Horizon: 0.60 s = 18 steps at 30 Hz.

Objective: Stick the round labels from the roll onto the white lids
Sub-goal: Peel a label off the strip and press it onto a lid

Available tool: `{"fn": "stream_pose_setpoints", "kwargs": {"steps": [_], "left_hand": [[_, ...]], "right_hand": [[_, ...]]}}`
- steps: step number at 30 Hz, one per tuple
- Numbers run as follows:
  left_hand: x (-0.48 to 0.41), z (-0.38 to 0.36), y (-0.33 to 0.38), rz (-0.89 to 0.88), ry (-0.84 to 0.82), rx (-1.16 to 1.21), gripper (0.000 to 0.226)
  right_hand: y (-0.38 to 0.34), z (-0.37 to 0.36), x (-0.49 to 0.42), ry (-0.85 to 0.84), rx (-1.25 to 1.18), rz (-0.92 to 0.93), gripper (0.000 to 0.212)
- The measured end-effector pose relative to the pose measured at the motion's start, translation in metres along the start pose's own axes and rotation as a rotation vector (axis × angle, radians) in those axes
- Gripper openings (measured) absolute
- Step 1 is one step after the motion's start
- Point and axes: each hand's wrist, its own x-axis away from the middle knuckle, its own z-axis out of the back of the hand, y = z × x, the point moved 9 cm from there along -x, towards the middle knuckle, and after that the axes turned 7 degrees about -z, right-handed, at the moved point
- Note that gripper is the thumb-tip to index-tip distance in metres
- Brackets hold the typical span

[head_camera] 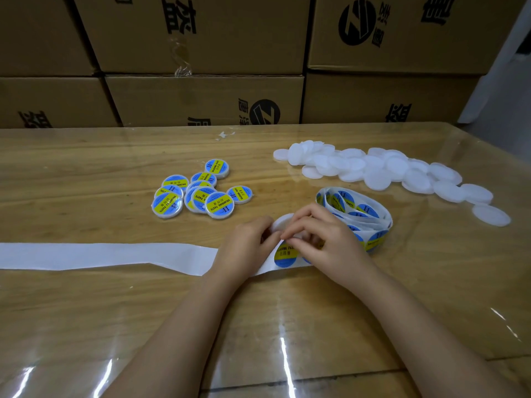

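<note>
My left hand holds a bare white lid by its near edge, over the label strip. My right hand curls over the strip, its fingertips pinching at the top edge of a blue-and-yellow round label that lies on the backing. The loose label roll sits just right of my right hand. Several bare white lids are heaped at the back right. Several labelled lids are clustered to the left of centre.
The emptied white backing strip trails left across the wooden table, which is under a glossy clear sheet. Stacked cardboard boxes wall off the table's far edge. A small scrap of tape lies at the back.
</note>
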Motion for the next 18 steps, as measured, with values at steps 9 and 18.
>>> {"fn": "stream_pose_setpoints", "kwargs": {"steps": [9, 18], "left_hand": [[-0.002, 0.012, -0.003, 0.036, 0.113, 0.170, 0.003], [0.001, 0.008, -0.003, 0.200, 0.106, 0.972, 0.009]], "right_hand": [[0.017, 0.024, -0.004, 0.149, -0.311, -0.184, 0.028], [0.035, 0.044, 0.000, 0.351, -0.540, -0.329, 0.032]]}}
